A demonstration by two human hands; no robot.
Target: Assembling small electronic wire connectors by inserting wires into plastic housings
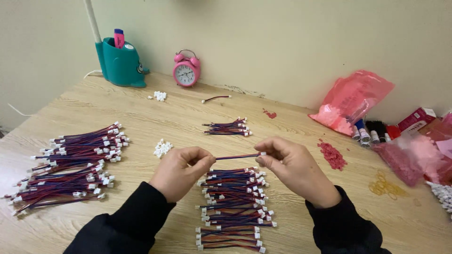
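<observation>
We see a wide wooden desk [301, 127] set against a pale wall. On its right side lies a pink plastic bag [354, 101], with more pink bags [414, 157] and a small red box [417, 118] near the right edge. At the far left of the desk stands a teal pen holder [120, 63] with a pink marker in it, and just to its right a pink alarm clock [186, 69].

On the left part of the desk rests a big heap of red-and-blue wire leads [70, 164] with white plugs. In front of us, between our two sleeves, lies a second stack of wire leads [233, 207], laid roughly in rows. A smaller bundle of leads [228, 127] sits further back, and a lone lead [216, 98] lies near the wall.

Above the near stack we hold a single wire lead [238, 156], level and stretched between our hands. Our left hand [181, 169] is closed on its left end, fingers curled and pinched tight. Our right hand [292, 167] pinches the right end, where the white plug shows at the fingertips.

Smaller still: a patch of red bits [333, 155] by the right hand, some yellow rubber bands [383, 185], a little pile of white connectors [162, 148] left of our left hand, and another white pile [160, 96] near the pen holder.
</observation>
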